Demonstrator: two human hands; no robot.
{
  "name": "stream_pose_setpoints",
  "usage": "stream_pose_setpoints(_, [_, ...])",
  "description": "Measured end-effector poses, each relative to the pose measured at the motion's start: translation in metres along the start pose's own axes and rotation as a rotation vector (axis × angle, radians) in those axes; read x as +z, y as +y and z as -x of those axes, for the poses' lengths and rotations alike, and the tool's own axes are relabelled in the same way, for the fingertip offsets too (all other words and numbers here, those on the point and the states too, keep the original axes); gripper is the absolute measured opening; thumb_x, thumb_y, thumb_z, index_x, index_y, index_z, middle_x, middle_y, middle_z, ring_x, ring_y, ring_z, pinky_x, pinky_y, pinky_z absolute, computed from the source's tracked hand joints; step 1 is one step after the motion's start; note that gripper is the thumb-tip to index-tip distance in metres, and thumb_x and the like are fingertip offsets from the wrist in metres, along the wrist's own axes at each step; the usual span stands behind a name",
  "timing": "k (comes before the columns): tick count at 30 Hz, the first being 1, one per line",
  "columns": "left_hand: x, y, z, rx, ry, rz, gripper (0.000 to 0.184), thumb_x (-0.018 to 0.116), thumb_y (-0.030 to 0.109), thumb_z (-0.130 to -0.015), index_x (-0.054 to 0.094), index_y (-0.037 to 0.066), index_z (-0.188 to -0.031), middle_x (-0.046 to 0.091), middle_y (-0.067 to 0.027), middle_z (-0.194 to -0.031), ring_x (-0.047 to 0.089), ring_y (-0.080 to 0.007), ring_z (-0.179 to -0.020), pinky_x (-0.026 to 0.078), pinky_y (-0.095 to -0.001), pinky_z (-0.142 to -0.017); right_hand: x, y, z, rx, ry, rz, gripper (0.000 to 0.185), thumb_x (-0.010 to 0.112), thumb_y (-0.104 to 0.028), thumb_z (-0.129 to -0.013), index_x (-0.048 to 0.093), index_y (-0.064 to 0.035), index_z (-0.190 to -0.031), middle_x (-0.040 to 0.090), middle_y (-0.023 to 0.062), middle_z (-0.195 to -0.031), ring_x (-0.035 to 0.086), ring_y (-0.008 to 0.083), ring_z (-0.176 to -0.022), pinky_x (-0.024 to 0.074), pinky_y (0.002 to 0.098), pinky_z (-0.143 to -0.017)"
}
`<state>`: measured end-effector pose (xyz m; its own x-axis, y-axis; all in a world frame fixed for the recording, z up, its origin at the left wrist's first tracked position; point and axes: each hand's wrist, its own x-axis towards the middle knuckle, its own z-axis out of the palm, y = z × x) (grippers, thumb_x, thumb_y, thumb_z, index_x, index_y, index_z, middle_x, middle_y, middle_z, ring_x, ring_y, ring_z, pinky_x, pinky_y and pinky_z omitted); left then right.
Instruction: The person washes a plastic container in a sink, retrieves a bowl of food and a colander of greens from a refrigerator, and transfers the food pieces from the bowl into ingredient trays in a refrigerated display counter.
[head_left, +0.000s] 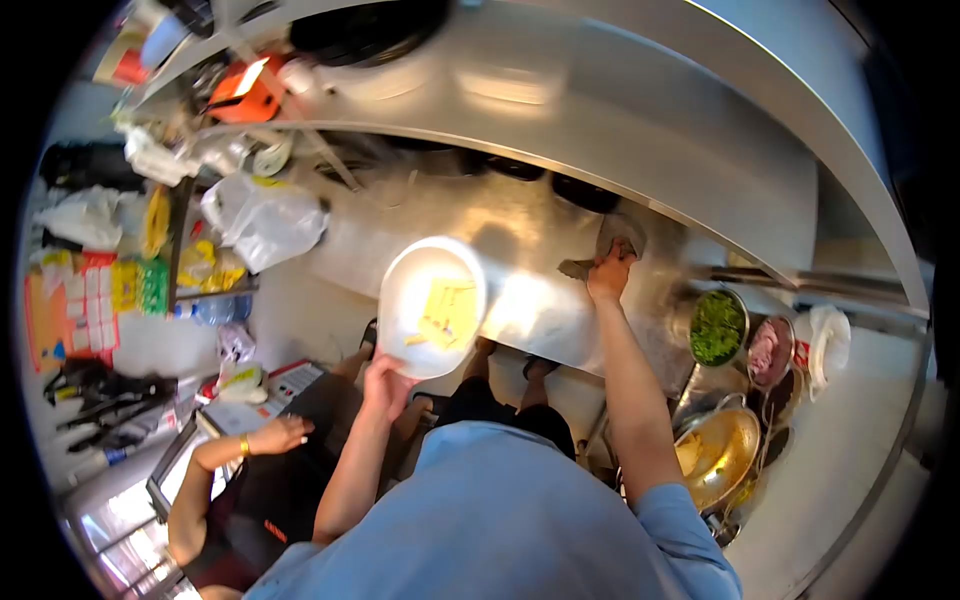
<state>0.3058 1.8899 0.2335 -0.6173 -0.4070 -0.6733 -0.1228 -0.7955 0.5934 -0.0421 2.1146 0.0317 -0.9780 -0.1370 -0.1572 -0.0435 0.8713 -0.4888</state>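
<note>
My left hand [388,385] grips the near rim of a white oval bowl [395,290], thumb along its side. Pale yellow strips [450,312] of food lie inside the tilted bowl. To the right, my right hand [612,268] is closed around a crumpled grey cloth [622,232] over the steel counter [540,230]. The cloth shows on both sides of the fingers; its details are blurred.
On the right are a bowl of chopped greens [718,328], a bowl of pink meat [770,350], a white tub [828,340] and a metal pan [738,445]. A steel shelf [700,190] overhangs the counter. Another person's hand [280,435] is at lower left, near a plastic bag [265,225].
</note>
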Motion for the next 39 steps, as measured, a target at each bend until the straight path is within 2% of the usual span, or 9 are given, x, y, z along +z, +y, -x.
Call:
stream_pose_setpoints(5, [0.009, 0.042, -0.006, 0.068, -0.042, -0.068, 0.086, 0.053, 0.007, -0.072, 0.028, 0.015, -0.155, 0.047, -0.0118, -0.142, 0.053, -0.0293, -0.127, 0.052, -0.0471, -0.097, 0.019, -0.041, 0.127, -0.564, -0.351, -0.083, 0.056, 0.061, -0.001, -0.082, 0.054, -0.0047, -0.137, 0.04, 0.0358, -0.139, 0.056, 0.0493, -0.115, 0.0486, 0.0489, -0.099])
stream_pose_setpoints(11, [-0.013, 0.074, -0.024, 0.202, -0.166, -0.141, 0.095, 0.052, 0.002, -0.066, 0.026, 0.016, -0.157, 0.044, -0.0102, -0.146, 0.048, -0.0267, -0.132, 0.051, -0.0379, -0.098, 0.0, -0.031, 0.112, -0.131, -0.066, -0.11, 0.056, 0.062, 0.002, -0.079, 0.057, -0.0063, -0.135, 0.051, 0.0352, -0.127, 0.055, 0.0491, -0.115, 0.0488, 0.048, -0.098])
stream_pose_setpoints(15, [-0.011, 0.086, -0.026, 0.14, -0.165, -0.099, 0.094, 0.05, 0.002, -0.066, 0.026, 0.015, -0.157, 0.045, -0.0108, -0.145, 0.049, -0.027, -0.132, 0.053, -0.0367, -0.092, -0.047, -0.037, 0.097, -0.347, -0.39, 0.073, 0.053, 0.071, -0.012, -0.084, 0.058, -0.006, -0.135, 0.05, 0.0351, -0.129, 0.058, 0.0467, -0.113, 0.0496, 0.0466, -0.095])
stream_pose_setpoints(17, [-0.018, 0.085, -0.026, 0.098, -0.16, -0.112, 0.091, 0.049, 0.002, -0.068, 0.027, 0.015, -0.156, 0.045, -0.0126, -0.144, 0.052, -0.0288, -0.129, 0.057, -0.0393, -0.089, -0.077, -0.045, 0.098, -0.333, -0.284, 0.118, 0.048, 0.073, -0.017, -0.085, 0.061, -0.003, -0.13, 0.059, 0.033, -0.12, 0.064, 0.0443, -0.104, 0.0525, 0.0429, -0.09])
stream_pose_setpoints(20, [-0.022, 0.086, -0.023, 0.095, -0.116, -0.092, 0.089, 0.048, 0.003, -0.069, 0.027, 0.014, -0.155, 0.045, -0.0146, -0.144, 0.054, -0.0304, -0.127, 0.06, -0.0418, -0.086, -0.121, -0.079, 0.097, -0.193, -0.217, -0.403, 0.033, 0.071, -0.018, -0.09, 0.068, 0.0026, -0.116, 0.073, 0.0187, -0.088, 0.071, 0.0295, -0.078, 0.0576, 0.0335, -0.074])
stream_pose_setpoints(25, [-0.031, 0.098, -0.022, 0.088, -0.171, -0.171, 0.086, 0.05, 0.004, -0.07, 0.029, 0.014, -0.152, 0.047, -0.0159, -0.142, 0.055, -0.0355, -0.127, 0.06, -0.0515, -0.088, -0.298, -0.255, 0.119, -0.384, -0.154, -1.197, 0.015, 0.062, -0.014, -0.098, 0.067, -0.001, -0.102, 0.071, 0.0113, -0.091, 0.07, 0.0195, -0.076, 0.0573, 0.0301, -0.069])
stream_pose_setpoints(29, [-0.031, 0.099, -0.026, 0.075, -0.228, -0.134, 0.085, 0.052, 0.006, -0.07, 0.03, 0.014, -0.152, 0.046, -0.0155, -0.141, 0.055, -0.0361, -0.125, 0.059, -0.0523, -0.09, -0.407, -0.341, 0.099, -0.438, 0.004, -1.305, 0.025, 0.061, -0.019, -0.099, 0.06, 0.0017, -0.112, 0.069, 0.0155, -0.099, 0.07, 0.0237, -0.082, 0.0583, 0.032, -0.074])
stream_pose_setpoints(31, [-0.027, 0.101, -0.025, 0.074, -0.245, -0.154, 0.084, 0.051, 0.007, -0.071, 0.03, 0.016, -0.152, 0.045, -0.014, -0.143, 0.054, -0.0351, -0.127, 0.058, -0.0519, -0.091, -0.434, -0.368, 0.08, -0.367, -0.197, -1.395, 0.028, 0.06, -0.018, -0.098, 0.057, 0.0063, -0.113, 0.065, 0.0221, -0.104, 0.07, 0.0305, -0.091, 0.0595, 0.0366, -0.081])
stream_pose_setpoints(39, [-0.036, 0.093, -0.03, 0.08, -0.308, -0.115, 0.085, 0.046, 0.001, -0.074, 0.026, 0.019, -0.155, 0.046, -0.0141, -0.143, 0.056, -0.0341, -0.123, 0.061, -0.0495, -0.085, -0.424, -0.403, 0.046, -0.181, -0.344, -1.565, 0.034, 0.061, -0.011, -0.095, 0.05, 0.014, -0.114, 0.057, 0.0257, -0.109, 0.067, 0.0419, -0.101, 0.0593, 0.0478, -0.091])
